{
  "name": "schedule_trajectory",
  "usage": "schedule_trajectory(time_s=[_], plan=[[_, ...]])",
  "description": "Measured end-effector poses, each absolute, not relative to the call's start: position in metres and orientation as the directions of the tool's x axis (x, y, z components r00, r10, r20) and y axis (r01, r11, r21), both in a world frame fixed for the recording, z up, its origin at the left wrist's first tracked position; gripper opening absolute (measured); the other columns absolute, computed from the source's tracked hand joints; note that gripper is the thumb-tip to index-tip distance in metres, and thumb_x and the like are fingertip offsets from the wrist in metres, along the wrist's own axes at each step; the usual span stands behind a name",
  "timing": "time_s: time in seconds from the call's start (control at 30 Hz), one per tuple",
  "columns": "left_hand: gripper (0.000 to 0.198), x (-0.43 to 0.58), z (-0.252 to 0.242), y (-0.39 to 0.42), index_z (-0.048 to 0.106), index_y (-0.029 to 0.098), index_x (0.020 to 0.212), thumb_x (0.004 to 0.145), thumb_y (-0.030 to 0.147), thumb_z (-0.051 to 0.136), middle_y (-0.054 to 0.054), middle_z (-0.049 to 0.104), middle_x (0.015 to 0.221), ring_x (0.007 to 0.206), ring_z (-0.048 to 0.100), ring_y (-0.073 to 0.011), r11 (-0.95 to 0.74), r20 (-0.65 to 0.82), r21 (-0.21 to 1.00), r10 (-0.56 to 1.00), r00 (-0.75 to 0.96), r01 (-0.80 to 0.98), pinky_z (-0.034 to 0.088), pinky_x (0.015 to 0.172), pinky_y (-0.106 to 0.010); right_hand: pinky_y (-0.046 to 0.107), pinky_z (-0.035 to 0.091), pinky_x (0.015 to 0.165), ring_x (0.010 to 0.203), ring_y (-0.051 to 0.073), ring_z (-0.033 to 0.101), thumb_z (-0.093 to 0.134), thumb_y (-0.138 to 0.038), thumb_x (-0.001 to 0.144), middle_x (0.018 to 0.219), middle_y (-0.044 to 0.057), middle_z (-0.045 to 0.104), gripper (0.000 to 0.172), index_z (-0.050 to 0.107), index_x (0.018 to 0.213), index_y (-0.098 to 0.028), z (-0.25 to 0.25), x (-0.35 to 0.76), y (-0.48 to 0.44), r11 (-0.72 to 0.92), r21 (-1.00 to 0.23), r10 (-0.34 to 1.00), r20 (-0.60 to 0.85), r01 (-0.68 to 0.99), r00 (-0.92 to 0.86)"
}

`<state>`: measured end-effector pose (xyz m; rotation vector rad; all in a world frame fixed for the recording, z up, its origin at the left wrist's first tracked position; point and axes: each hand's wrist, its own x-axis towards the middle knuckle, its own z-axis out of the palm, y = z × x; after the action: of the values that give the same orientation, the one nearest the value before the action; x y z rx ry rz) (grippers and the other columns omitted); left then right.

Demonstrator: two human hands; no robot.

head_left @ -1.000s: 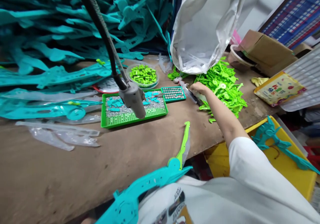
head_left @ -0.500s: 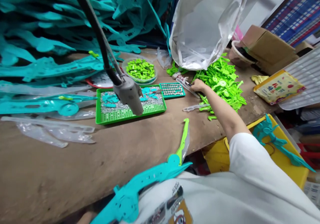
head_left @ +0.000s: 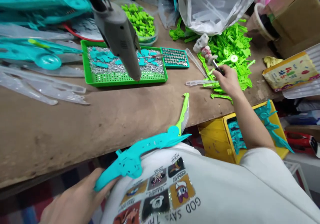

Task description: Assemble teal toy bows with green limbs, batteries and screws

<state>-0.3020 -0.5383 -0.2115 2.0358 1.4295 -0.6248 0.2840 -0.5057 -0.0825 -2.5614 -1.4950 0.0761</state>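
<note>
At the lower left, my left hand (head_left: 82, 192) grips the narrow end of a teal plastic toy part (head_left: 130, 162), which lies slanted against the shirt. A green plastic arm with a clear blade (head_left: 184, 112) joins its far end and reaches over the table edge. My right hand (head_left: 227, 81) is closed round a slim dark and silver stick-like tool (head_left: 218, 67) in front of the bright green parts (head_left: 231, 50). A small white and pink figurine (head_left: 204, 46) is by the tool's far end; whether it is attached I cannot tell.
A grey electric screwdriver (head_left: 122, 40) hangs over a green tray (head_left: 125, 82) of screws and teal pieces. Beside it are a small tray of round metal pieces (head_left: 176, 57) and a bowl of green pieces (head_left: 141, 22). A yellow bin (head_left: 215, 132) stands below the table edge.
The view has tilted down and closer. My left hand has come into view on the teal part. My right hand has drawn back from the figurine with the slim tool in it.
</note>
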Motion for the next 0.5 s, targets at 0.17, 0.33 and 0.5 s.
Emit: schedule_trajectory(time_s=[0.17, 0.33, 0.5], plan=[[0.06, -0.288, -0.195, -0.549, 0.061, 0.033, 0.113, 0.092, 0.08, 0.031, -0.009, 0.075, 0.081, 0.084, 0.075, -0.0414, -0.273, -0.742, 0.126, 0.613, 0.273, 0.954, 0.043, 0.062, -0.038, 0.038, 0.057, 0.084, 0.088, 0.024, 0.071, 0.049, -0.046, 0.103, 0.1, 0.006, 0.076, 0.038, 0.064, 0.13, -0.025, -0.08, 0.21, -0.617, -0.364, -0.407, 0.925, -0.053, 0.838, 0.376], [0.06, -0.279, -0.186, -0.555, 0.065, 0.034, 0.112, 0.088, 0.082, 0.037, -0.009, 0.074, 0.075, 0.076, 0.074, -0.0408, -0.23, -0.723, 0.158, 0.636, 0.271, 0.96, 0.044, 0.06, -0.038, 0.041, 0.06, 0.087, 0.099, 0.027, 0.074, 0.046, -0.036, 0.104, 0.114, 0.009, 0.075, 0.049, 0.051, 0.153, -0.032, -0.1, 0.155, -0.693, -0.282, -0.316, 0.959, -0.113, 0.906, 0.259], [0.064, -0.28, -0.184, -0.558, 0.064, 0.034, 0.116, 0.089, 0.084, 0.034, -0.007, 0.072, 0.07, 0.075, 0.074, -0.0405, -0.259, -0.73, 0.144, 0.624, 0.279, 0.955, 0.042, 0.059, -0.037, 0.036, 0.058, 0.072, 0.08, 0.025, 0.071, 0.043, -0.033, 0.105, 0.088, 0.007, 0.07, 0.053, 0.046, 0.158, -0.033, -0.107, 0.146, -0.723, -0.294, -0.195, 0.953, -0.136, 0.936, 0.271]])
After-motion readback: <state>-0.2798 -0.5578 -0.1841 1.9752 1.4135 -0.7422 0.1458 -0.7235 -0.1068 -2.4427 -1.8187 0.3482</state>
